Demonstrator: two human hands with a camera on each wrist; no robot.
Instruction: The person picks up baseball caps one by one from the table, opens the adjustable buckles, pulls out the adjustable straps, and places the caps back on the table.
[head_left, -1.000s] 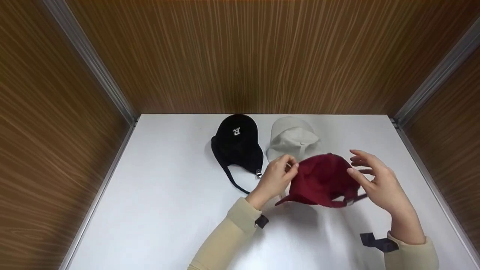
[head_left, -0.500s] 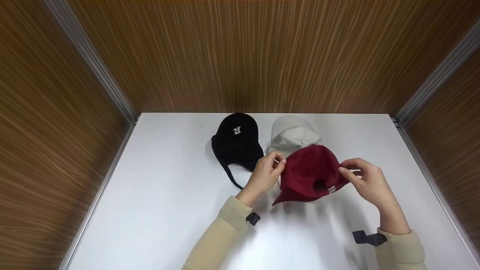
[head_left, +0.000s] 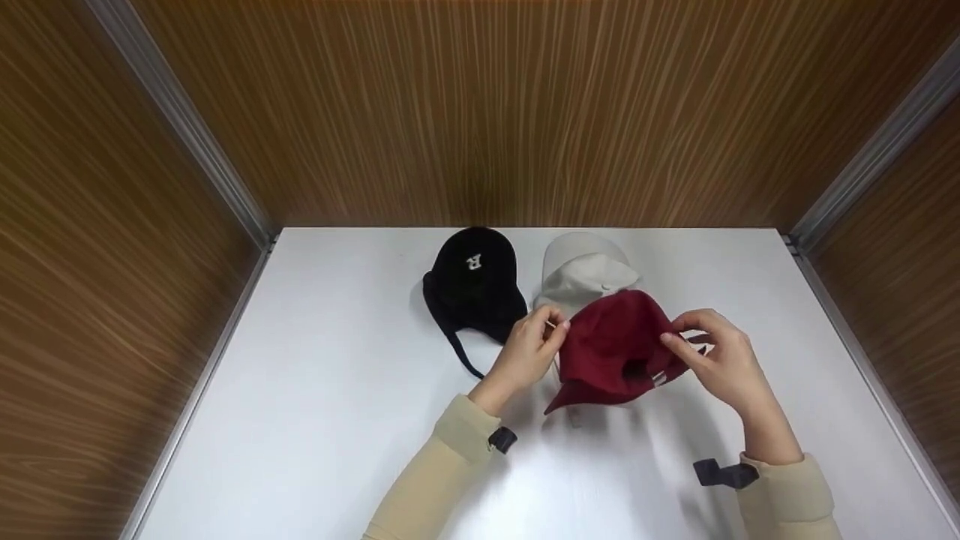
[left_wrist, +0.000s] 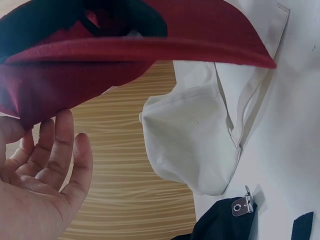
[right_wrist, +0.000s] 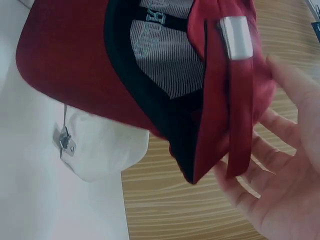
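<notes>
A dark red baseball cap is held above the table between both hands, its brim towards the lower left. My left hand pinches the cap's fabric at the left side with thumb and fingers. On the opposite side my right hand pinches the cap near its back strap, which has a metal buckle. The right wrist view shows the cap's dark sweatband and striped lining. Behind it lies an off-white cap, partly covered by the red one. To the left rests a black cap with a white letter.
The white table bears the caps, the black one with a long strap trailing forward. Brown wood-grain panels stand at the back and both sides, with metal rails in the corners.
The red cap has shifted left and slightly away, its opening turning more downward. My right hand has moved left and changed from loosely beside the cap to pinching its edge.
</notes>
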